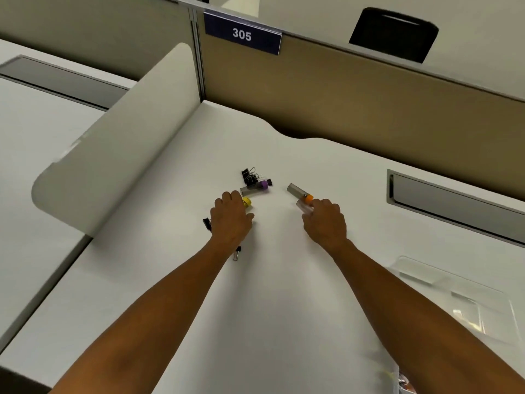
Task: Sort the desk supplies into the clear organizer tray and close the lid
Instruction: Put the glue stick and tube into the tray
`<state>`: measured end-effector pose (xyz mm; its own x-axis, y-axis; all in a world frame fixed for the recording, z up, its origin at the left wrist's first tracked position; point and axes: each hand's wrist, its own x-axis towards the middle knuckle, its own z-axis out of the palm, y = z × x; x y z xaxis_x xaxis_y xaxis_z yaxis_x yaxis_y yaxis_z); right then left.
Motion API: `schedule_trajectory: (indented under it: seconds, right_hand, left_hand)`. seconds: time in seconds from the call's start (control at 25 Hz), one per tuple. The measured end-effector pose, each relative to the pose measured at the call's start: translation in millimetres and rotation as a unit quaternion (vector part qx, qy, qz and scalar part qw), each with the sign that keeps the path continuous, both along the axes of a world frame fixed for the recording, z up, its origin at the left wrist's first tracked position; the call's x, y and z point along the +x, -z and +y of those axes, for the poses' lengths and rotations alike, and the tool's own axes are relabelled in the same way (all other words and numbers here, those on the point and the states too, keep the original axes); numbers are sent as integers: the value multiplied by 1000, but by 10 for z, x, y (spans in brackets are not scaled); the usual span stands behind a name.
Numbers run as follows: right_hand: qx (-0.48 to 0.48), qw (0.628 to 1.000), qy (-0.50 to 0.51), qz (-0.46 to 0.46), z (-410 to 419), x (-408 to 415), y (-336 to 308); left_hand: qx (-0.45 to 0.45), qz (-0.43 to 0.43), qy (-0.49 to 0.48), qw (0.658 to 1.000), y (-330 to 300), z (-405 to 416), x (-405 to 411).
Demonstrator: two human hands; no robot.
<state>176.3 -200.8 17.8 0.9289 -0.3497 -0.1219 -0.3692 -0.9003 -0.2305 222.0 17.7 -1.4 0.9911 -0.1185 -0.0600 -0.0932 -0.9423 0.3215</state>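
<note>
White desk (284, 294), beige partition (355, 89), sign "305" (242, 34). Your left hand (231, 216) curls over the yellow-capped tube (247, 201); your right hand (325, 220) grips the orange-capped tube (299, 192). Clear tray (460, 297) at right.

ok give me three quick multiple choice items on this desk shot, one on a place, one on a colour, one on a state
1. Where is the clear organizer tray?
A. far left of the desk
B. near right of the desk
C. against the partition

2. What colour is the cap on the tube by the right hand?
A. orange
B. green
C. blue

3. What is the left hand doing?
A. lying flat, away from everything
B. lifting a binder clip high
C. curled over the yellow-capped tube

Answers:
1 B, its clear walls show at the near right.
2 A, an orange cap sits at the fingertips.
3 C, yellow peeks out from under the fingers.
</note>
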Motion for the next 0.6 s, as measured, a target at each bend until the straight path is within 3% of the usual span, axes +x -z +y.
schedule_trajectory:
  seconds: [0.36, 0.6]
  right_hand:
    - [4, 998, -32, 51, -84, -107, 193]
    - [226, 972, 46, -30, -194, -497, 15]
  left_hand:
    - [35, 34, 33, 998, 46, -47, -50]
    - [-86, 53, 32, 994, -231, -286, -355]
